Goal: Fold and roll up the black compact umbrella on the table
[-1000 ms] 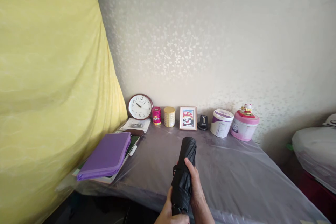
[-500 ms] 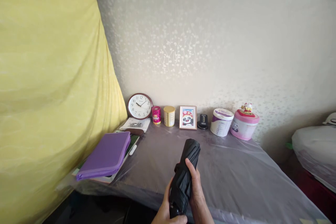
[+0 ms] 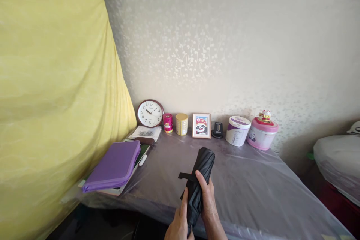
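A folded black umbrella point(image 3: 203, 165) is held tilted above the front part of the table, its far end leaning up and to the right. My right hand point(image 3: 207, 198) wraps round its middle from the right, thumb lying across the cloth. Lower down, my left hand point(image 3: 180, 217) grips the umbrella's near end from the left, with the index finger along its side. The closing strap point(image 3: 185, 176) sticks out loose to the left. The handle end is mostly hidden by my left hand.
A plastic-covered table point(image 3: 242, 187) spans the front. Along the wall stand a clock point(image 3: 150, 113), a pink tin point(image 3: 168, 123), a yellow can point(image 3: 181, 124), a picture frame point(image 3: 201, 125) and tubs point(image 3: 237, 132). A purple folder point(image 3: 112, 167) lies left, beside a yellow curtain point(image 3: 62, 82).
The umbrella has turned a little in my hands, and its strap now stands out to the left. My left hand has shifted its grip slightly; the right thumb has moved a bit left.
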Motion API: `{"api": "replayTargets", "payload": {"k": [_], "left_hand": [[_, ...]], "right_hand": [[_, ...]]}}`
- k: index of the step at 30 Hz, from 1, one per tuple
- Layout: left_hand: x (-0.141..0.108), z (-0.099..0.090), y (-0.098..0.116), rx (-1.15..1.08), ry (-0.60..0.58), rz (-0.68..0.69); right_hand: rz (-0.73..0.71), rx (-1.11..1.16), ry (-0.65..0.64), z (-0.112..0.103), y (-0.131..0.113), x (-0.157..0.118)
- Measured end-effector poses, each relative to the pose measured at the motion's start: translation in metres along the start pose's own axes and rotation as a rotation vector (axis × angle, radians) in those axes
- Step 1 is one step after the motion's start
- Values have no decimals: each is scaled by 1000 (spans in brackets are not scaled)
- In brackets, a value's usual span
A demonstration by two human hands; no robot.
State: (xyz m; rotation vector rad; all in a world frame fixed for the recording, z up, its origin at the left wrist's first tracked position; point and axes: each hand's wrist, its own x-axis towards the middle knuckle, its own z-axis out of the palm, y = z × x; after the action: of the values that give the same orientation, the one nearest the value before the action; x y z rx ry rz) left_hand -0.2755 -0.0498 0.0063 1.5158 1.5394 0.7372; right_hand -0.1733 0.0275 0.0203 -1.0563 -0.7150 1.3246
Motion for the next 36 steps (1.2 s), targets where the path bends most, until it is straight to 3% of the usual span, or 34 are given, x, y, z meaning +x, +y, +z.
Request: {"api": "replayTargets", "payload": {"k": [3, 6, 8, 11, 16, 25, 31, 36], "left_hand": [[-1, -8, 9, -245, -58, 46], [0, -12, 16, -523, -145, -25], [3, -11, 17, -560, -146, -57], [9, -8, 12, -386, -74, -41], [21, -7, 1, 192, 211, 193], [45, -6, -9, 701, 191, 91], [53, 1, -19, 746, 161, 67], [55, -1, -17, 772, 133, 44]], "right_hand": [[45, 51, -1, 1, 1, -1], [91, 61, -27, 2, -1, -2], [63, 25, -28, 2, -3, -2], [-33, -114, -19, 1, -3, 2], [-159, -451, 53, -7, 6, 16], [-324, -905, 157, -24, 30, 37], [-509, -1008, 54, -37, 46, 41], [-659, -964, -143, -37, 44, 42]]}}
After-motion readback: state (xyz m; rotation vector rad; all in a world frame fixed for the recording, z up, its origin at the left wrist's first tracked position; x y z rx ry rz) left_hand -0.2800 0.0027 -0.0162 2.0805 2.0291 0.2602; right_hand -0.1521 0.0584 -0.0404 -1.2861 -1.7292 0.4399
